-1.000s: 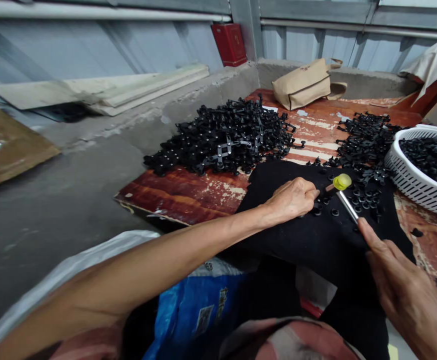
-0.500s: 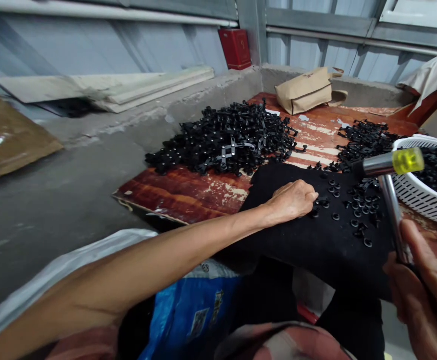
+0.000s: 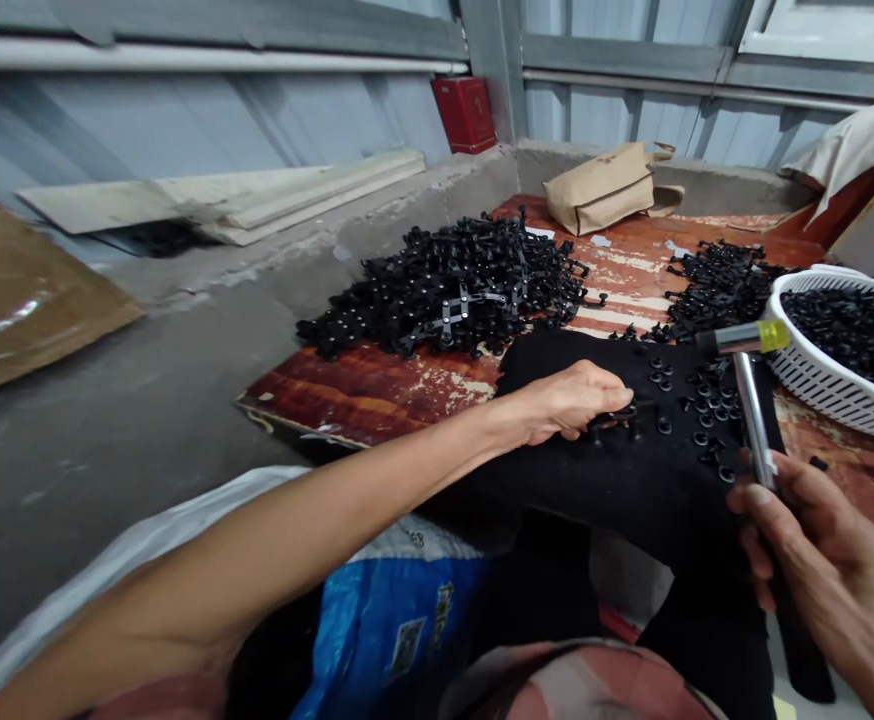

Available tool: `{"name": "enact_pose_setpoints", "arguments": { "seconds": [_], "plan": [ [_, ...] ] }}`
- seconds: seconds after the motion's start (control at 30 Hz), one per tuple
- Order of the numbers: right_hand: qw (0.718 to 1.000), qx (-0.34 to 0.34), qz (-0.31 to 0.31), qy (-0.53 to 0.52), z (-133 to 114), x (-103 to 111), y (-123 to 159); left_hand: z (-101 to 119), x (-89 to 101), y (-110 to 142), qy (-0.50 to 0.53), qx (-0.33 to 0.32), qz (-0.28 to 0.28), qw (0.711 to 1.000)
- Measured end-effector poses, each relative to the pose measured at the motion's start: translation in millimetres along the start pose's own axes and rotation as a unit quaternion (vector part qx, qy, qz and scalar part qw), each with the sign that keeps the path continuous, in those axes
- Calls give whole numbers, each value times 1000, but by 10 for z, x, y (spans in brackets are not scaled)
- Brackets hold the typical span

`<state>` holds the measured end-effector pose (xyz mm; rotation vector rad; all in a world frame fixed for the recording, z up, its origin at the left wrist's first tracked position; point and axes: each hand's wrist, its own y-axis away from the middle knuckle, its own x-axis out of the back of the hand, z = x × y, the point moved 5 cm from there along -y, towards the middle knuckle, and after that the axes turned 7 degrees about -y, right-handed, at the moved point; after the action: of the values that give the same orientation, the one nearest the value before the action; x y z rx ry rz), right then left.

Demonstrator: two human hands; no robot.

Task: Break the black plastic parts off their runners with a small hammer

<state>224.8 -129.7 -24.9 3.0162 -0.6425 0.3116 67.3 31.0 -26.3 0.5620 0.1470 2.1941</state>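
Observation:
My left hand (image 3: 570, 402) is closed over the black cloth (image 3: 587, 490), its fingers pinching a small black linked part (image 3: 614, 420) that they partly hide. My right hand (image 3: 819, 530) grips a mallet (image 3: 755, 420) with a metal shaft, a black handle and a head that is black at one end and yellow at the other. The mallet's head is raised over the right part of the cloth. Several small round black pieces (image 3: 716, 408) lie loose on the cloth, to the right of my left hand.
Behind the cloth a big heap of black linked parts (image 3: 444, 285) covers part of the worn red-brown board (image 3: 362, 395). A smaller black pile (image 3: 722, 285) and a white basket (image 3: 842, 385) of black pieces stand right. A tan bag (image 3: 602, 190) lies at the back.
My right hand has moved left with the mallet, whose head is now lower and farther left. My left hand has shifted slightly left, and more of the black part shows at its fingers.

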Motion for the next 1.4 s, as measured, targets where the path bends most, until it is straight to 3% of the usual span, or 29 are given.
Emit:
{"name": "enact_pose_setpoints", "arguments": {
  "seconds": [0.07, 0.13, 0.3, 0.37, 0.43, 0.53, 0.57, 0.73, 0.9, 1.1, 1.4],
  "plan": [
    [997, -31, -40, -62, 7, -94, -44, 14, -91, 70, 100, 58, -86, 990],
    [991, -46, -69, -106, 8, -163, -84, 47, -162, 128, 146, 87, -135, 976],
    [970, -66, -108, -207, 6, -322, -104, 121, -274, 163, 102, 45, -165, 980],
    [961, -71, -114, -243, 0, -378, -87, 174, -294, 149, 20, -20, -147, 989],
    [953, -72, -111, -271, -1, -409, -64, 235, -277, 134, -67, -90, -79, 991],
    [948, -61, -93, -298, 12, -404, -36, 250, -242, 141, -102, -110, 26, 988],
    [947, -56, -88, -304, 18, -396, -29, 228, -252, 148, -88, -96, 32, 991],
    [943, -43, -87, -318, 32, -372, -2, 116, -346, 196, 3, -11, -42, 999],
    [943, -36, -98, -316, 6, -373, 24, 79, -331, 194, 30, 41, -42, 998],
    [947, -36, -97, -305, 30, -374, 26, 89, -334, 193, 3, 25, -13, 1000],
    [952, -49, -93, -288, 98, -363, 40, 219, -290, 236, -142, -81, 78, 984]
  ]
}}
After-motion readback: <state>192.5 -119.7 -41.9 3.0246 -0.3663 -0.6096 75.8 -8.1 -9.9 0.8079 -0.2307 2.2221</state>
